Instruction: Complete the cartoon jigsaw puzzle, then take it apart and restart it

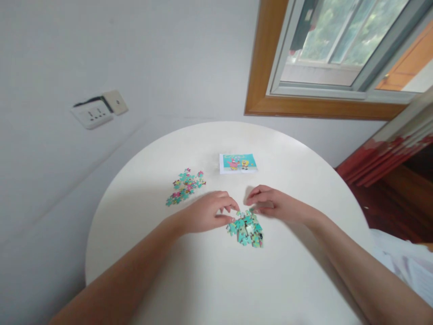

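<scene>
A loose pile of mostly teal jigsaw puzzle pieces [248,229] lies on the white round table [209,280], between and just below my hands. My left hand [214,211] reaches the pile's upper left edge, thumb and fingers curved and apart, fingertips at the pieces. On the upper right side, my right hand [273,204] rests with its fingers bent and spread, the thumb near the pile's edge. Neither hand shows a piece gripped. Farther left is a second heap of puzzle pieces [187,186], in teal, pink and yellow.
Behind the hands lies a small picture card [238,164] with cartoon figures on teal. A wall with a socket [93,115] borders the table at left. A wood-framed window [324,108] is at upper right, a red and white curtain [382,158] at right.
</scene>
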`<state>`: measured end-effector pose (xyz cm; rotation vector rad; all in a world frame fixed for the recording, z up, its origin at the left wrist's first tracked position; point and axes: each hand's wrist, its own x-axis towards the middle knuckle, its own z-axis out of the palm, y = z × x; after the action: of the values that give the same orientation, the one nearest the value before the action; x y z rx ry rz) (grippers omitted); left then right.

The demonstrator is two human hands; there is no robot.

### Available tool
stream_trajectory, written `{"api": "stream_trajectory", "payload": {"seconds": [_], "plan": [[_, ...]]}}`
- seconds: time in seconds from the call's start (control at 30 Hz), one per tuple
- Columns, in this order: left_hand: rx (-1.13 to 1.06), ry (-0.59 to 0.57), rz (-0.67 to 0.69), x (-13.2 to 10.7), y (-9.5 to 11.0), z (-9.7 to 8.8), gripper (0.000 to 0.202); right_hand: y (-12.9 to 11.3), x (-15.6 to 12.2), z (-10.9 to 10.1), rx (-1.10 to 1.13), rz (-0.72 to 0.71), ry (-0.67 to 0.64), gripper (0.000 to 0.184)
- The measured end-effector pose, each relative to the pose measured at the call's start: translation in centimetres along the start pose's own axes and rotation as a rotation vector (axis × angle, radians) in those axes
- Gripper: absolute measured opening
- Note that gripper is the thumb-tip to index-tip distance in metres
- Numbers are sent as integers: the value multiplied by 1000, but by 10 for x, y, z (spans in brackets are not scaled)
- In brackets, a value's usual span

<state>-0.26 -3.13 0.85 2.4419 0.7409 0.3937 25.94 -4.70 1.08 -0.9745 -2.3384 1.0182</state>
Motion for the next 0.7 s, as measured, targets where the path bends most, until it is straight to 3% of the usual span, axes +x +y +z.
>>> {"api": "stream_trajectory", "payload": {"seconds": [0.23,0.43,0.57,0.7], "plan": [[-32,-30,-9,1,-12,0,27,2,5,8,-115,23,68,24],[28,5,-8,3,-9,6,21,3,6,13,-158,39,103,19],[-3,-14,-2,2,-9,2,21,3,7,18,-227,77,199,21],[30,-35,28,1,-6,4,40,0,4,15,-242,73,209,22]]}}
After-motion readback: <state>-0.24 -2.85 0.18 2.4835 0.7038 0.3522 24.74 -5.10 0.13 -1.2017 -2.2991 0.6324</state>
